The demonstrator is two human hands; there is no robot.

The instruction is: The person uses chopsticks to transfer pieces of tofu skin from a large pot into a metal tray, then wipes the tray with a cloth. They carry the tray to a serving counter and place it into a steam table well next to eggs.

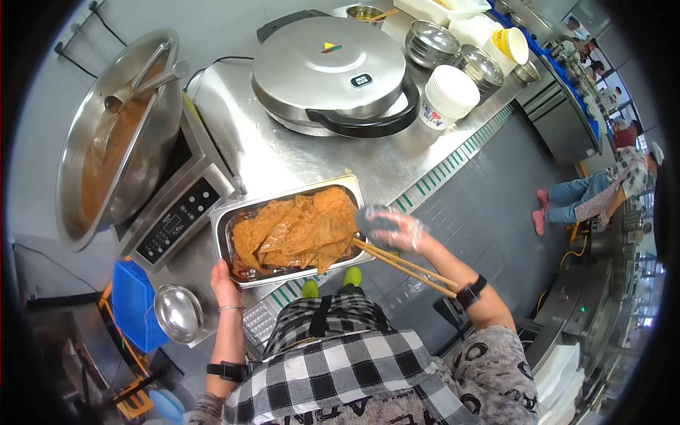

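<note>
A rectangular steel tray [287,280] of food sits at the counter's front edge. Orange-brown, sauce-coated sheets of food [294,230] are heaped in it above dark liquid. My left hand [224,283] grips the tray's near left corner, thumb on the rim. In a clear plastic glove, my right hand [399,232] is at the tray's right end, fingers closed around a dark grey, rounded object [368,221]; blur hides its kind. A pair of long wooden chopsticks [407,265] leans over the tray's right rim, tips in the food, passing below the right hand.
A large round electric griddle [329,64] stands shut behind the tray. To the left, a steel pot [71,163] of brown liquid with a ladle sits on an induction cooker [177,223]. Stacked paper cups [451,95] and steel bowls stand right. Another person [613,180] stands across the aisle.
</note>
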